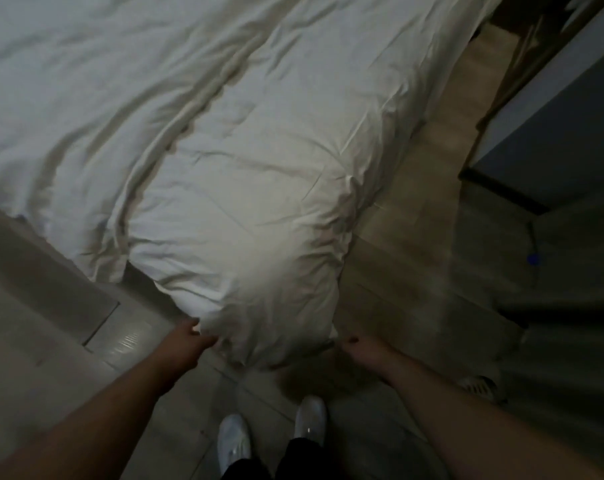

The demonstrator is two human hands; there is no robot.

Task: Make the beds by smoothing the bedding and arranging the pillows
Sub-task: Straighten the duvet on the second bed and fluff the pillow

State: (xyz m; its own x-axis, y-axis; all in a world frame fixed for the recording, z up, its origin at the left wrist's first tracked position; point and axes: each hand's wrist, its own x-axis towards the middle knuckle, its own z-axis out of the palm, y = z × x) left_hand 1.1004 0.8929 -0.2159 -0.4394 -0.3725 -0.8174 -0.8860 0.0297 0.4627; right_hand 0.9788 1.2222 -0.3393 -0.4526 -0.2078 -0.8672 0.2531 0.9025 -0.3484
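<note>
Left hand [193, 336] is gripping the near edge of the white duvet [241, 220], fingers curling into the cloth; right hand [357, 346] is curling at the duvet's other near corner, touching or just beside it, too dim to tell whether it is holding cloth. The one duvet is bulging between the two hands and running away ahead of them, its long edge lying beyond the right hand, with a strip of bare floor [415, 271] opening between that edge and dark furniture [553, 150]. Two white shoes [234, 441] are standing below the hands.
</note>
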